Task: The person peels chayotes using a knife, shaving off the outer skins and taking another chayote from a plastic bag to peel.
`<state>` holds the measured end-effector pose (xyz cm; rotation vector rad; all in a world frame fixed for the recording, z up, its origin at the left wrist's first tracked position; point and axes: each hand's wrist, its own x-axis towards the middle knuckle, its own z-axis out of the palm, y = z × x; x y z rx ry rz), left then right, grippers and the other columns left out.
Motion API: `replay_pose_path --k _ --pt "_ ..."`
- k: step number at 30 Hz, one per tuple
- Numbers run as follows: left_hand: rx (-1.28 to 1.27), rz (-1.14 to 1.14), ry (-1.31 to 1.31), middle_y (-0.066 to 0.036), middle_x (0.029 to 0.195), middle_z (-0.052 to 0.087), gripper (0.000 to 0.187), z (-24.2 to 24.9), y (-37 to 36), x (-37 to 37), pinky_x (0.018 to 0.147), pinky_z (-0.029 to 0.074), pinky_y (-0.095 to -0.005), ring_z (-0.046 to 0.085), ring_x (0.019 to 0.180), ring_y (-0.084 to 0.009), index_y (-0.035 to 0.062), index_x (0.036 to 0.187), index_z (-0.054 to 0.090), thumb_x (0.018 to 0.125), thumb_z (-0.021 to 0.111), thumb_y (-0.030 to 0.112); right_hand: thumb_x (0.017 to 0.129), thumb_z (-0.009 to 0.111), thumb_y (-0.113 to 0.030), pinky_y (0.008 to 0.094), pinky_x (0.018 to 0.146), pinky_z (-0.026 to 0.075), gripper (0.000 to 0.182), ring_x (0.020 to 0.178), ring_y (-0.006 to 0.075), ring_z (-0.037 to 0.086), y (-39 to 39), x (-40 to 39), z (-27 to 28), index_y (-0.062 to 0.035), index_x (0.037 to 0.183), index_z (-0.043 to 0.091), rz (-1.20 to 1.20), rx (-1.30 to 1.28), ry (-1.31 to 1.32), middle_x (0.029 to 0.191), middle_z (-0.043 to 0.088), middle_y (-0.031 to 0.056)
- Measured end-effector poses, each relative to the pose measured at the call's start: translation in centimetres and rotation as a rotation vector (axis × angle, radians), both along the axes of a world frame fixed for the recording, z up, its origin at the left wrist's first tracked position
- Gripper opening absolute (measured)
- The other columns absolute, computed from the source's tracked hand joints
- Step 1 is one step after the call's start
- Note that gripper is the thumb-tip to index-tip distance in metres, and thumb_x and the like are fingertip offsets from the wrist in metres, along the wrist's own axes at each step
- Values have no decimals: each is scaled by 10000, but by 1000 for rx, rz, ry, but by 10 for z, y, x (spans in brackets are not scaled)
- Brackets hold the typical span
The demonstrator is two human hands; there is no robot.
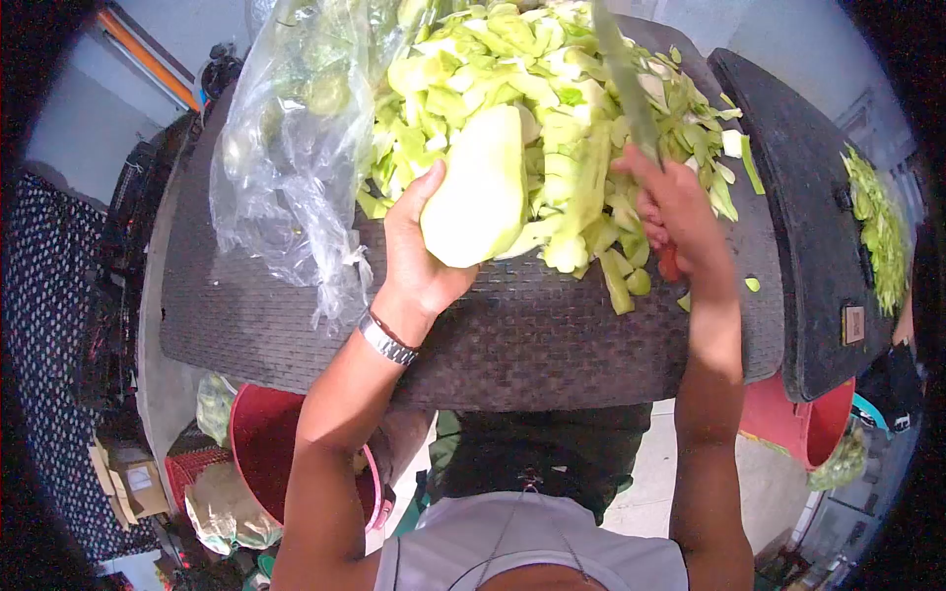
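Note:
A large, pale peeled green papaya point(478, 192) rests in my left hand point(419, 246), tilted over the dark woven table point(552, 345). The thumb lies along its left side and the palm supports its lower end. My right hand point(680, 212) is wrapped around a knife point(629, 89), blade pointing up and away, with a bit of red handle showing below the fist. The blade is slightly blurred and apart from the papaya. Beyond both hands spreads a heap of pale green pieces and slices point(493, 49), some lying loose near the right hand.
A clear plastic bag point(296, 158) with green contents lies on the left of the table. A second dark table point(808, 246) at the right bears a mound of green shreds point(875, 231). Red tubs point(266, 443) stand below on both sides.

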<state>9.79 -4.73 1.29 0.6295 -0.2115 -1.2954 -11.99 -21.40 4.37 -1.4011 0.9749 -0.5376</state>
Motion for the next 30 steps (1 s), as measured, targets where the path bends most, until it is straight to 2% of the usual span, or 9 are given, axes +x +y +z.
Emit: replay_pose_path --k 2,8,14,18,21,22,26,29,30 --pt "0 36 -29 -92 1303 663 548 -4 -2 4 1000 494 -551 649 1151 -308 104 1393 563 998 538 483 983 647 -477 223 374 234 442 388 29 296 6 9 -5 -53 1104 623 34 -55 43 551 368 -78" --pt "39 28 -7 -138 1326 642 610 12 1 -1 964 521 -579 648 1134 -373 62 1416 535 1006 509 513 991 648 -439 224 383 246 393 408 26 306 24 18 -3 -58 1084 625 2 -40 -61 561 371 -79" --pt "-175 -208 189 -232 1367 589 748 -1 5 6 841 590 -595 635 1110 -478 17 1471 467 985 495 585 1003 644 -381 249 426 264 330 463 34 328 37 25 -12 -53 1037 637 54 -343 -77 578 396 -74" --pt "-293 -185 258 -214 1330 609 728 -1 6 -3 848 580 -546 644 1093 -425 24 1410 519 981 480 610 971 692 -270 295 478 278 257 522 57 365 62 26 -1 -28 971 604 144 -620 -3 575 449 -33" --pt "-254 -124 249 -167 1294 633 681 3 8 -10 880 553 -523 641 1091 -374 60 1364 557 976 485 616 915 729 -397 393 500 453 384 492 242 602 64 30 -4 -37 908 595 180 -701 3 557 574 108" --pt "-240 -111 239 -150 1282 640 663 0 9 -11 894 541 -520 638 1092 -357 74 1352 565 975 486 615 907 735 -390 415 505 460 392 518 273 637 64 31 -4 -36 881 570 187 -706 41 565 587 129" --pt "-173 -140 173 -99 1300 646 586 -15 6 0 974 499 -546 625 1149 -325 118 1354 574 969 539 557 905 739 -395 412 496 448 397 493 239 605 63 31 -4 -35 876 575 187 -657 84 569 585 120" --pt "63 19 -11 -106 1315 644 540 1 2 -16 1026 475 -553 617 1191 -320 105 1359 568 959 603 467 900 749 -418 386 467 417 400 470 184 563 62 33 -7 -46 883 602 163 -527 61 557 568 75" --pt "3 -39 15 -113 1321 645 507 -2 2 -13 1075 453 -530 609 1224 -309 83 1363 561 950 642 367 900 752 -427 367 450 401 400 459 159 540 61 35 -13 -52 885 615 155 -440 26 550 558 49"
